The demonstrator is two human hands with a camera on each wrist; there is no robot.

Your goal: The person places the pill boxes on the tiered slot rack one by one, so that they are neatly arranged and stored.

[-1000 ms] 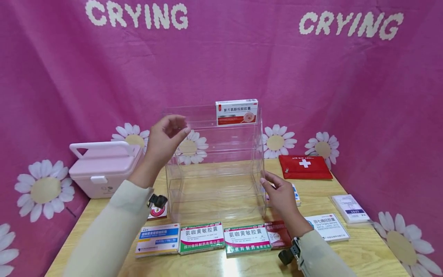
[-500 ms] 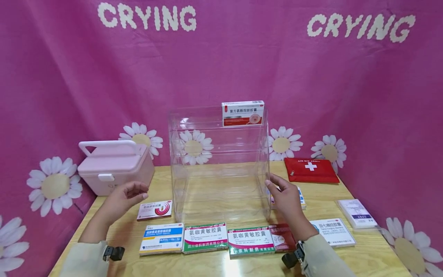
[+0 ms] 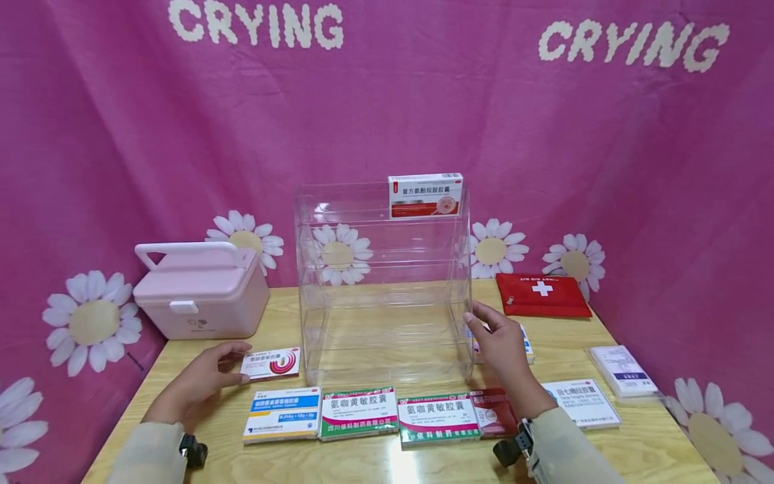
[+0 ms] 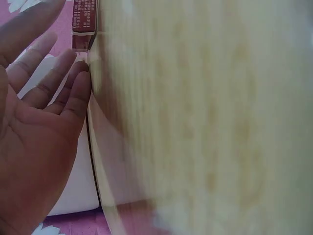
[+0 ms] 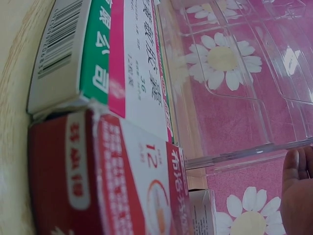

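Observation:
A clear tiered rack (image 3: pixel 387 323) stands mid-table, with one white and red box (image 3: pixel 425 197) upright at the right of its top tier. My right hand (image 3: pixel 504 346) pinches the rack's right side edge; in the right wrist view its fingertips touch the clear edge (image 5: pixel 244 154). My left hand (image 3: pixel 202 380) is at the left end of a white box with red rings (image 3: pixel 271 364), fingers apart and loosely bent. In the left wrist view the left hand (image 4: pixel 44 122) has an empty palm, near the red end of a box (image 4: pixel 84 22); whether it touches is unclear.
In front of the rack lie a blue and yellow box (image 3: pixel 282 415), two green and pink boxes (image 3: pixel 358 412) (image 3: pixel 439 418) and a dark red box (image 3: pixel 496 411). More boxes (image 3: pixel 583 402) (image 3: pixel 623 371) lie right. A pink case (image 3: pixel 199 296) stands back left, a red pouch (image 3: pixel 543 294) back right.
My left hand has come down from the rack's upper left to the ringed box on the table. The right hand has stayed at the rack's right side.

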